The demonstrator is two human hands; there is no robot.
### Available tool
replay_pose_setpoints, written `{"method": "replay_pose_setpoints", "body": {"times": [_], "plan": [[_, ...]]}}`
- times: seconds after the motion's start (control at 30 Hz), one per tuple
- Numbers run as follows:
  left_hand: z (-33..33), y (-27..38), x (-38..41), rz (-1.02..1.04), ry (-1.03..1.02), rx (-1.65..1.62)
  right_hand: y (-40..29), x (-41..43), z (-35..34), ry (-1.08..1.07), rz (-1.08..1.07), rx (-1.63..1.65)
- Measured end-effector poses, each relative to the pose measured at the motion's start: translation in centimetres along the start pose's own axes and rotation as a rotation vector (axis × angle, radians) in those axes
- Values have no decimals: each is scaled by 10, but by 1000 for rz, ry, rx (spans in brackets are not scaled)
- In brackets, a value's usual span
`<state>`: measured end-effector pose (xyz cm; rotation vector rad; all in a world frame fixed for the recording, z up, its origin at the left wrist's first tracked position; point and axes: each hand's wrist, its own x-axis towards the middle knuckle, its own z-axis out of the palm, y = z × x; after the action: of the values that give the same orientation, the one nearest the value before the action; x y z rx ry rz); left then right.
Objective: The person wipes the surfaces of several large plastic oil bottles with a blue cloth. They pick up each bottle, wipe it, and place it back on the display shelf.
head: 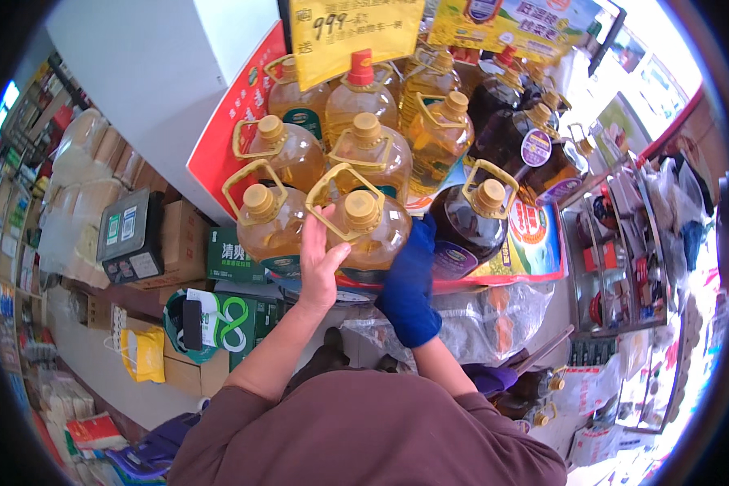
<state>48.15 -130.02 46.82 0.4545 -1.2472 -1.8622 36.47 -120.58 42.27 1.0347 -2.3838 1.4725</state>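
Observation:
A large clear plastic bottle of golden cooking oil (370, 237), with a gold cap and a gold loop handle, stands at the front of a display before me. My bare left hand (321, 261) lies along its left side, thumb towards the front and fingers near the handle. On the bottle's right side is my right hand (408, 282), covered by a blue cloth glove or mitt and slightly blurred; its fingers are hidden. Close to the right hand stands a dark oil bottle (471, 228) with a purple label. Another golden oil bottle (270, 225) is left of my left hand.
Several more oil bottles (364, 146) crowd behind, under a yellow sign (355, 36). A red panel (237, 115) borders the left side. Green cartons (237, 255) and a green bin (203, 352) with a phone (191, 325) on top sit lower left. Plastic-wrapped goods (492, 322) lie below the display.

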Motion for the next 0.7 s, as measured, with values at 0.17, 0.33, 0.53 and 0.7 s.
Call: {"method": "replay_pose_setpoints", "body": {"times": [0.17,0.33,0.53,0.7], "plan": [[0,-4,-2,52,77,-182,-81,30,-45,-82,-289,-163],[9,-6,-6,21,111,-293,-93,59,-19,-251,-661,-327],[-12,8,7,-47,37,-384,-122,65,-35,-413,-586,159],[-20,12,35,-5,150,52,-139,42,-38,-81,-531,-30]]}}
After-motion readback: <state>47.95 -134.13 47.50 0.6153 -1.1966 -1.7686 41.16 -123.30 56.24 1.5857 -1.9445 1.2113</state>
